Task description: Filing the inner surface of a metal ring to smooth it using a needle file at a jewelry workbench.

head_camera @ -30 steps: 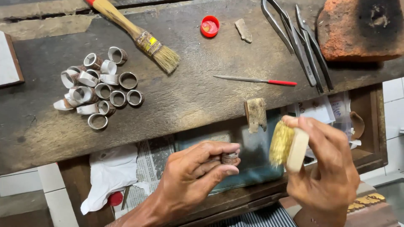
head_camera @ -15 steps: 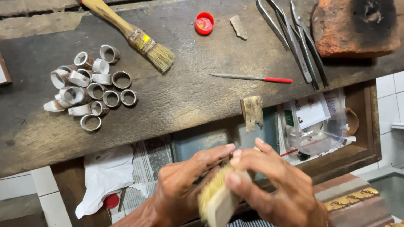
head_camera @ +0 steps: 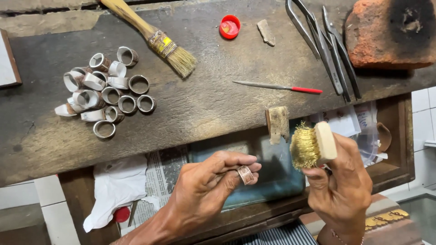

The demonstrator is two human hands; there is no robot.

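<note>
Brass-bristled small brush with a pale wooden block back (head_camera: 312,145) is now lifted off the work. Half a sec ago my right hand (head_camera: 341,181) had it pressed down low over the ring, bristles right against it; now it's up and to the right, bristles facing left, clear of everything. Right hand is wrapped around the block, thumb and fingers clamped on it.

Small coppery metal ring band (head_camera: 245,174) sits pinched at the tips of my left hand (head_camera: 206,190), thumb & forefinger closed on it, held in front of the blue-green tray in the open drawer (head_camera: 395,136), below the edge of the dark worn wooden surface (head_camera: 218,100). Ring and brush are apart now, w/ a gap between them. Reads to me as a pause in the scrubbing: ring turned out where I can see its face, brush parked to the side. Can't tell from here how clean the band is; too small.

Rest hasn't shifted: pile of grey metal ring bands (head_camera: 102,88) on the left of the surface, wood-handled paintbrush (head_camera: 150,34) above them, red bottle cap (head_camera: 230,26), thin needle file w/ red handle (head_camera: 278,86), steel tweezers (head_camera: 324,45) near the scorched reddish brick (head_camera: 390,31). Small wooden peg (head_camera: 278,123) sticks out at the surface edge, just above the brush.
</note>
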